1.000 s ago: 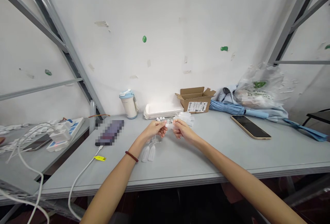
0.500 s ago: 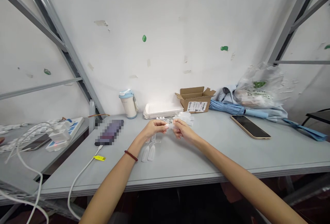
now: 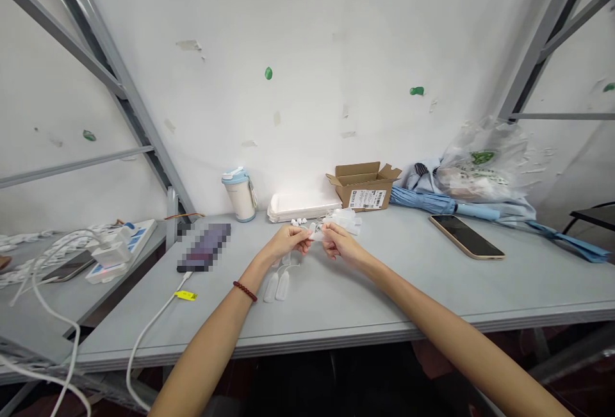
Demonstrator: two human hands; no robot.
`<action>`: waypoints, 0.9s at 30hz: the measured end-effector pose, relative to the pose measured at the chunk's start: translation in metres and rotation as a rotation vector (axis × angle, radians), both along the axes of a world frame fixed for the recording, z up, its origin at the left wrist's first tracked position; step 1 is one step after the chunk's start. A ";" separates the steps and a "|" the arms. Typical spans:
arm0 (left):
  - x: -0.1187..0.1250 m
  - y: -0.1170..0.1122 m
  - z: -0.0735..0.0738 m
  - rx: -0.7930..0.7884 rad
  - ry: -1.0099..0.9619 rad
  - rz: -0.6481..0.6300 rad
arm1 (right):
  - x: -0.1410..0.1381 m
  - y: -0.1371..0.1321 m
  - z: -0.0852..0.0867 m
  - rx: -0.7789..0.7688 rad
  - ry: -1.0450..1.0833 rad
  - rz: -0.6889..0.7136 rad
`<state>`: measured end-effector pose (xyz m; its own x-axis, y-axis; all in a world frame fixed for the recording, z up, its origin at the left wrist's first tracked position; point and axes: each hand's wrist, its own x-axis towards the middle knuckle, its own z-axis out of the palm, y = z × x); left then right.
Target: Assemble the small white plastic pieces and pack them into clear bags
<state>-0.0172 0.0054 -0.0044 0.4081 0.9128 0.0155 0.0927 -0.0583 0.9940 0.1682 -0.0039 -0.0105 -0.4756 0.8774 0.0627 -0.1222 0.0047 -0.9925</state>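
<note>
Though tiny, clear piece (image 3: pixel 317 236) pinched between left hand (image 3: pixel 288 241) and right hand (image 3: pixel 339 243) — both closed.

The grey table (image 3: pixel 384 289) bears a lidded cup (image 3: pixel 239 195), a white tray (image 3: pixel 302 205), an open cardboard box (image 3: pixel 364 188), a blue umbrella (image 3: pixel 432 202), a dark phone (image 3: pixel 205 247), a lighter phone (image 3: pixel 466 236) and white plastic pieces (image 3: pixel 277 284).

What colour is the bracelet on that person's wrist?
The bracelet is dark red, made of round beads; the head view shows it best.

small translucent white plastic piece (image 3: pixel 318 235), held level above the table, pinched at both ends
</note>
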 end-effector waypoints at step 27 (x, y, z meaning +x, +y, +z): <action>0.006 -0.002 0.000 -0.064 -0.030 0.079 | 0.001 0.016 -0.025 1.154 -0.574 -0.386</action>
